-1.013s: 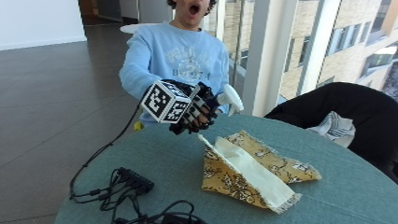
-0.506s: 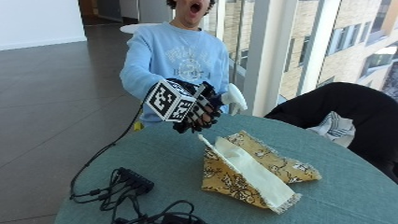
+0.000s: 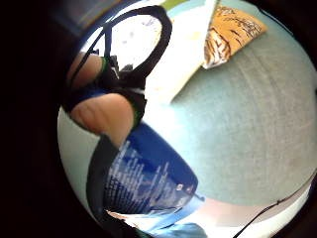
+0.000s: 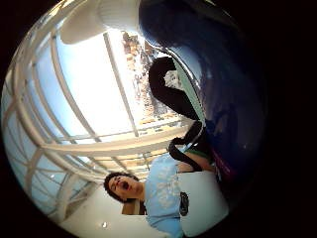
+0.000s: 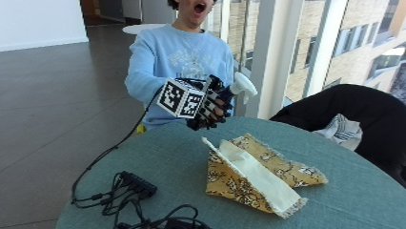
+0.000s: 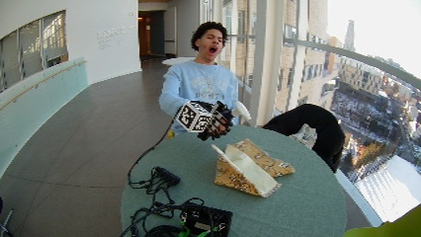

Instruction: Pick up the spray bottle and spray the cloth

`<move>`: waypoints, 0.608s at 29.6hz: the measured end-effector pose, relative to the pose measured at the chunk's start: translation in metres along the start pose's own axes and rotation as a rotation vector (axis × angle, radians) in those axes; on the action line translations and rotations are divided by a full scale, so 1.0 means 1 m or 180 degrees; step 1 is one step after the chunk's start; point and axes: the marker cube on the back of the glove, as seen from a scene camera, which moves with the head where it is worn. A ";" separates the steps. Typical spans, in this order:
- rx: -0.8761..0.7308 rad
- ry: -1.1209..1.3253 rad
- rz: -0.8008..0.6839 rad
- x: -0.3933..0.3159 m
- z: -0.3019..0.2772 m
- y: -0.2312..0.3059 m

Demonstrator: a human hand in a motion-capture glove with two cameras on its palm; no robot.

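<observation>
Fingers of the gloved right hand (image 5: 209, 107) are wrapping the spray bottle (image 5: 243, 84), lifting it above the table (image 5: 355, 191) near the folded cloth (image 5: 254, 174); rigid, smooth plastic, probably light, best gripped below the trigger.

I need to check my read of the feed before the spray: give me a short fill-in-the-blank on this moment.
1. The black-gloved right hand grips the white-headed, blue-labelled spray ____.
2. The yellow patterned cloth with its cream lining lies on the round ____ table.
3. The spray bottle is held ____ the table, not standing on it.

Missing words: bottle; green; above
</observation>
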 end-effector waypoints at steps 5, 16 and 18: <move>0.0139 -0.0054 -0.0462 -0.020 0.025 -0.004; 0.0449 -0.0116 -0.1615 -0.077 0.093 -0.040; 0.0438 -0.0116 -0.1764 -0.087 0.106 -0.049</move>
